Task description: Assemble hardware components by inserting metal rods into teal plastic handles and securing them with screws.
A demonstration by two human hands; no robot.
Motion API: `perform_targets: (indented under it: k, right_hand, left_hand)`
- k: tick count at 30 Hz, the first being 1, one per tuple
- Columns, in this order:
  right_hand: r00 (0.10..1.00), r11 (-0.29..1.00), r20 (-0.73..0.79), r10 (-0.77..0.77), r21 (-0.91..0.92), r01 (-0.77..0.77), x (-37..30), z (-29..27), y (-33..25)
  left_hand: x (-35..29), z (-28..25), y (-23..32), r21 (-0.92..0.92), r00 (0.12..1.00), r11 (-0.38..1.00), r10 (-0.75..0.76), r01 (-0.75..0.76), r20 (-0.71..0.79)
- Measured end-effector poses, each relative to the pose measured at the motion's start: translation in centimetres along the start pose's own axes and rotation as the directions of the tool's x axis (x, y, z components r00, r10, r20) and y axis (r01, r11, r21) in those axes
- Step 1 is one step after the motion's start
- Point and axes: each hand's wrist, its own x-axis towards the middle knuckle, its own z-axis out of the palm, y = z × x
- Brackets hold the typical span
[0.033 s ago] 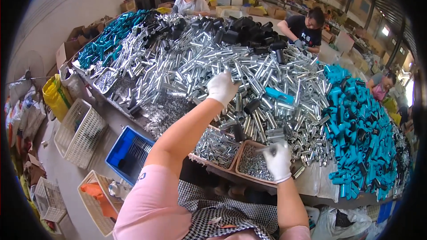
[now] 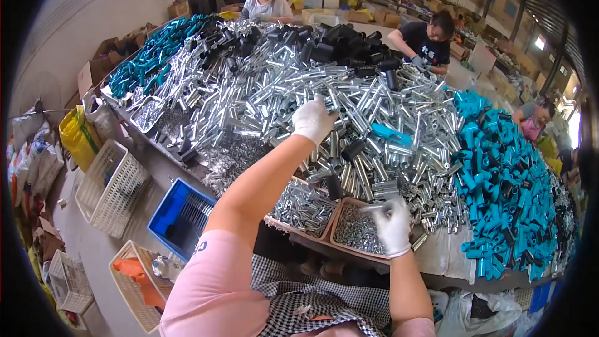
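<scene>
My left hand, in a white glove, reaches over the pile of silver metal tubes. Its fingers are curled down among the tubes, and what they grip is hidden. Nearer to me, my right hand, also gloved in white, is closed with fingers pinched on a short silver metal tube. It hovers over the right edge of a tray of small metal parts. Left of that tray sits a second tray with short metal pieces.
Teal plastic parts are heaped at the right, black sleeves at the back. A blue crate and white baskets stand on the floor at left. Across the table are two people; another is far right.
My right hand has shifted very slightly to the right with the short tube. My left hand stays at nearly the same spot on the pile.
</scene>
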Motion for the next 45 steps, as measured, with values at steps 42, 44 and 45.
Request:
perform_targets:
  k: [42, 44, 45]
  right_hand:
    - [0.838, 0.794, 0.542, 0.061, 0.482, -0.37, -13.5, -2.1, -7.3]
    - [0.86, 0.738, 0.511, 0.0, 0.58, -0.345, -13.4, -2.2, -6.3]
    - [0.895, 0.856, 0.433, -0.108, 0.498, -0.138, -13.1, -2.4, -6.2]
  left_hand:
    - [-24.7, -7.1, -1.0, -0.64, 0.511, 0.404, 0.859, -0.653, 0.021]
    - [-22.5, -5.7, -2.5, -0.544, 0.785, 0.64, 0.617, -0.543, -0.058]
    - [-20.5, -5.2, -3.5, -0.355, 0.862, 0.792, 0.497, -0.497, -0.1]
